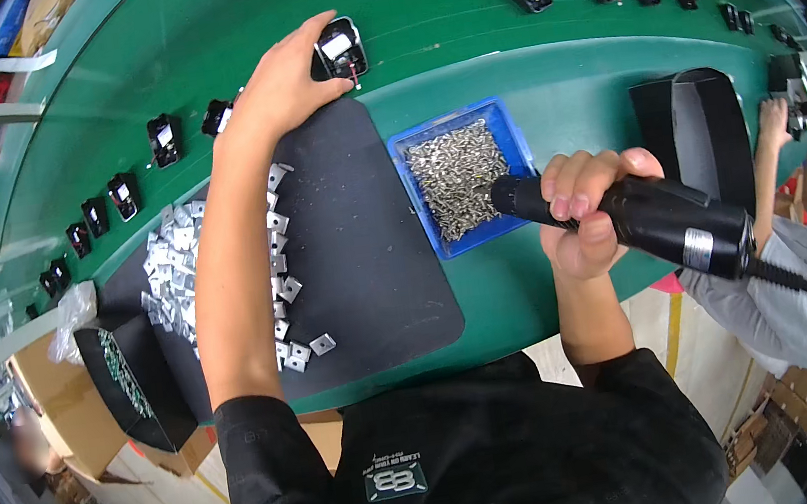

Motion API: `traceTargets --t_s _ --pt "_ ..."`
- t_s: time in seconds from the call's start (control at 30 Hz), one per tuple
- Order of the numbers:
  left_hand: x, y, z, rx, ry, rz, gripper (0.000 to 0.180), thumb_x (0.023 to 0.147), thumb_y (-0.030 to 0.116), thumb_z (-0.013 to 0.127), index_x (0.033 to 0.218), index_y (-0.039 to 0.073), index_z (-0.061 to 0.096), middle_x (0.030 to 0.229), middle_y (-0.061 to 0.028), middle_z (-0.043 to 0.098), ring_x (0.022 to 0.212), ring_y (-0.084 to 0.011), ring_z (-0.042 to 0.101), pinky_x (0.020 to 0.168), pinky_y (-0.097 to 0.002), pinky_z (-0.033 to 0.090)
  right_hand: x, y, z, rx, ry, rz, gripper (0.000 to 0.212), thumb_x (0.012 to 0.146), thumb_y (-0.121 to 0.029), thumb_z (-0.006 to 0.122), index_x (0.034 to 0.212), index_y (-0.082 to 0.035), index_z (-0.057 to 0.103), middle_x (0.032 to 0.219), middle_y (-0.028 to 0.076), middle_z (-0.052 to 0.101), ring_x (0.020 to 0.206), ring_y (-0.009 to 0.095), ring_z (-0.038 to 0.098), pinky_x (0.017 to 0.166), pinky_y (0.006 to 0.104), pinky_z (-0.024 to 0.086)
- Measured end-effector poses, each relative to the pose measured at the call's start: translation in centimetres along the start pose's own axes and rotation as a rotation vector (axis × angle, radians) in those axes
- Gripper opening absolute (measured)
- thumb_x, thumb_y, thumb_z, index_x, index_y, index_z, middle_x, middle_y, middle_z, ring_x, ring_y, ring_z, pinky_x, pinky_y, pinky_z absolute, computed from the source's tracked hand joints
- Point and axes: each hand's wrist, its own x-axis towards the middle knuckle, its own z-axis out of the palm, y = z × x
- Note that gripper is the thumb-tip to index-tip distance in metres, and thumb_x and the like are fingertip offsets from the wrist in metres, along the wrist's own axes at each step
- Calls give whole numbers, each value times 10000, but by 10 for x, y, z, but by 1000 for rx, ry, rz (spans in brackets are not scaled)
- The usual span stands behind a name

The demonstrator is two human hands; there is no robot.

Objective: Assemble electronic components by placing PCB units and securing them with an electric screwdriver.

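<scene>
With my left hand point(292, 82) I reach across to the green belt, thumb and fingers closed around a small black plastic housing point(341, 50). A white label and a short red wire show on that housing. In my right hand point(584, 205) lies a corded black electric screwdriver point(672, 219), held nearly level and pointing left. Its front end is over the blue tray point(442, 246), which holds a heap of small silver screws point(459, 170). The screwdriver's tip is hard to make out against the screws. Under my left forearm, square metal plates point(178, 260) with holes are piled on a dark grey mat point(369, 256).
More black housings point(165, 140) lie spaced along the belt point(434, 6) on both sides. An open black box point(701, 135) stands right of the tray. A black bin point(138, 385) with green parts sits at the left edge. A co-worker's hands point(775, 121) are at far right.
</scene>
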Motion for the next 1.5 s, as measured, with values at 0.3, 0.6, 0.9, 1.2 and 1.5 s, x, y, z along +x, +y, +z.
traceTargets --t_s 0.3,0.6,0.9,1.2,1.5 --pt "65 75 -12 -82 35 179 653 712 263 629 1231 -64 407 1195 -258 469 1123 -358 454 969 -371 362 5 -10 -7 -21 -87 -27 532 778 -296 691 1189 -149 386 711 -42 467 582 77 433 578 231 348" --pt "126 112 78 55 54 92 816 586 526 729 1137 -17 468 1122 -228 506 1054 -354 511 879 -416 454 -3 -5 2 -6 -65 13 511 776 -277 696 1157 -150 381 682 -47 459 565 74 436 556 225 351" --pt "86 97 29 -73 140 67 527 624 265 700 1041 -15 540 1035 -189 569 973 -331 556 848 -395 459 -5 -8 1 57 -86 8 456 816 -239 642 1190 -129 403 736 -33 470 608 75 429 613 245 346" --pt "-158 58 -33 -161 271 -14 661 575 128 714 1187 33 483 1108 -142 543 984 -323 538 841 -379 447 -6 -21 34 360 -248 65 495 794 -202 675 1205 -142 407 757 -31 504 637 96 484 620 245 382" --pt "-220 69 -16 -262 166 -114 663 586 98 700 1208 49 476 1186 -109 494 1048 -282 484 891 -377 381 -29 24 87 -388 -335 24 493 768 -169 691 1178 -111 424 730 -10 505 627 134 486 678 338 404"
